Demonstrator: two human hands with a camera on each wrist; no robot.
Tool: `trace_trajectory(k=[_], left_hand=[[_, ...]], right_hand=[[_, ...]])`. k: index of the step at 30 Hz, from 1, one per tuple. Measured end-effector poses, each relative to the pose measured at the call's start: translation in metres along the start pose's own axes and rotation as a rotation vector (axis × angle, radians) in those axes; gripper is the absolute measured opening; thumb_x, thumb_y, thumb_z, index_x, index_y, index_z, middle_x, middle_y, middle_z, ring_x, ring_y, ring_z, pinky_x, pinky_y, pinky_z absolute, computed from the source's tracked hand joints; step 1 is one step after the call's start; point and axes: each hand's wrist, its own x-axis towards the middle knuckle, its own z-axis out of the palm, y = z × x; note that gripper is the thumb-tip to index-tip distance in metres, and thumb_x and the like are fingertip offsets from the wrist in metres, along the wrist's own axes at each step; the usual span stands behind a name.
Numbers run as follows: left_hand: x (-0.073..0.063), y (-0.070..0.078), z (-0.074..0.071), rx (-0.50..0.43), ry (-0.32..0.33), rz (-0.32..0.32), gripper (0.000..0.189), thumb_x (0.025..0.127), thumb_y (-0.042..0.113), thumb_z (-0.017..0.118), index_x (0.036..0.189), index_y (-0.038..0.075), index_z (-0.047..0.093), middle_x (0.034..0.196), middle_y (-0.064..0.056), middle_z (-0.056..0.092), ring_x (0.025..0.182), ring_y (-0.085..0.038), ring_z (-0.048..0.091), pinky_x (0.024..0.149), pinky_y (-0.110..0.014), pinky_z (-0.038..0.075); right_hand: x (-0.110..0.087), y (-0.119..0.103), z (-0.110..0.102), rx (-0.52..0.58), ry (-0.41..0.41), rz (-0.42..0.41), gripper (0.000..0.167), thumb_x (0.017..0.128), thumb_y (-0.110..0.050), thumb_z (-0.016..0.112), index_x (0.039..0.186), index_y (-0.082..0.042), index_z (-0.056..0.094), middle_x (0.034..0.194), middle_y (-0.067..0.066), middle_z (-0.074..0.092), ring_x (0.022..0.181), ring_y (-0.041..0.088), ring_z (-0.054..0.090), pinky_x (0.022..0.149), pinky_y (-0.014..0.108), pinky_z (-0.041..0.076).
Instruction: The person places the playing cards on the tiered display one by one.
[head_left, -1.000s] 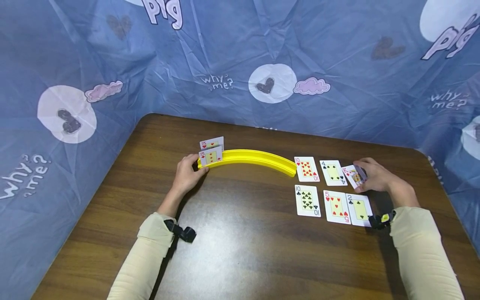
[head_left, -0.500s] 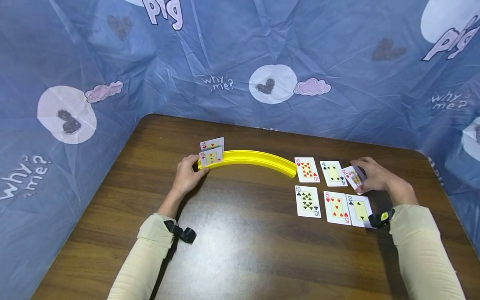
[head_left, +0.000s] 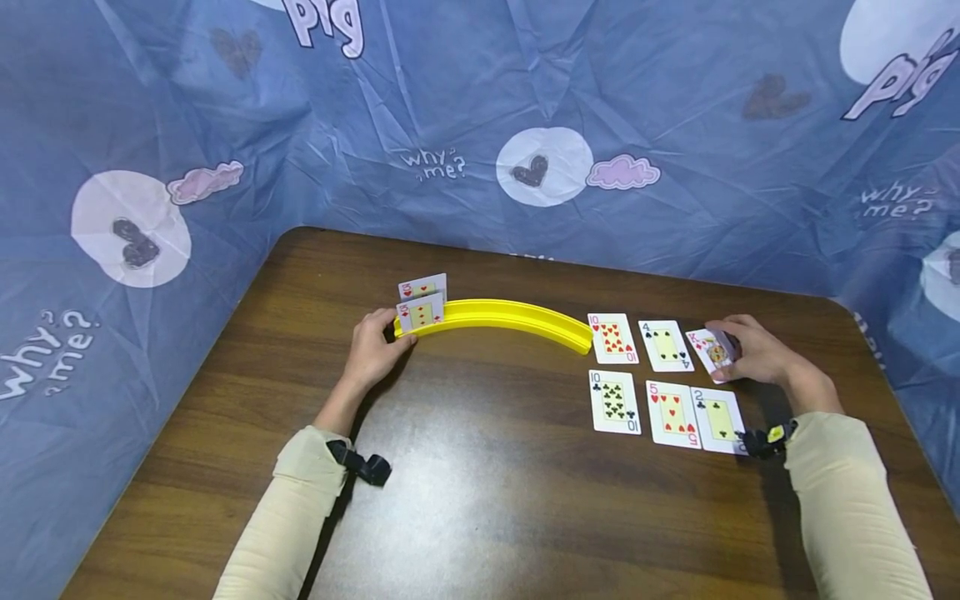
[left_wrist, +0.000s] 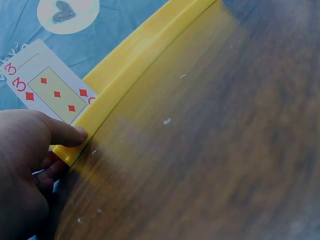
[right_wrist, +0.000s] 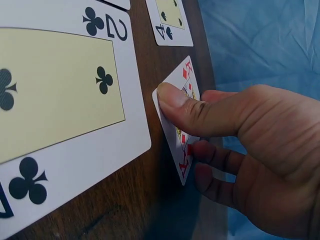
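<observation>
My left hand (head_left: 372,348) grips the left end of a curved yellow card holder (head_left: 517,315), thumb on its front wall and fingers around the end in the left wrist view. Slotted upright there, beside the thumb, is the three of diamonds (left_wrist: 56,92); a card with red hearts (head_left: 424,287) stands behind it. At the right, my right hand (head_left: 753,352) pinches the king of diamonds (head_left: 707,352), its thumb (right_wrist: 172,95) on the face and other fingers behind. The card is tilted, near the four of spades (head_left: 666,346).
Face up on the brown table (head_left: 480,467) lie the ten of hearts (head_left: 613,338) at the holder's right end, the ten of clubs (head_left: 615,402), the five of hearts (head_left: 672,414) and the two of clubs (head_left: 718,419). A blue printed cloth (head_left: 450,108) hangs behind.
The right hand has shifted slightly right with the king of diamonds, and more of the card's face shows beside the four of spades. The left hand and the holder stay put.
</observation>
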Motion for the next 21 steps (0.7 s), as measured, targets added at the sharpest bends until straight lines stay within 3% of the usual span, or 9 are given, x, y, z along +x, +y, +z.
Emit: trace_trajectory(k=[9,21], left_hand=[[-0.0002,0.0000,-0.0007,0.011,-0.009,-0.007,0.030,0.082,0.007,0.075,0.108,-0.005,0.067,0.107,-0.024,0.068,0.100,-0.037,0.057,0.087,-0.042,0.040],[0.0001,0.0012,-0.0006,0.005,-0.015,-0.027,0.030,0.083,0.006,0.075,0.110,-0.005,0.067,0.109,-0.023,0.068,0.101,-0.036,0.056,0.088,-0.041,0.039]], right_hand=[[0.0010,0.0004,0.0019,0.014,0.019,-0.003,0.095,0.065,-0.009,0.088,0.143,0.012,0.037,0.145,0.038,0.024,0.131,0.052,0.030,0.108,0.067,0.027],[0.0021,0.0013,0.0024,0.030,-0.009,0.083,0.108,0.067,-0.022,0.090,0.149,0.006,0.026,0.144,0.040,0.019,0.129,0.052,0.025,0.107,0.071,0.026]])
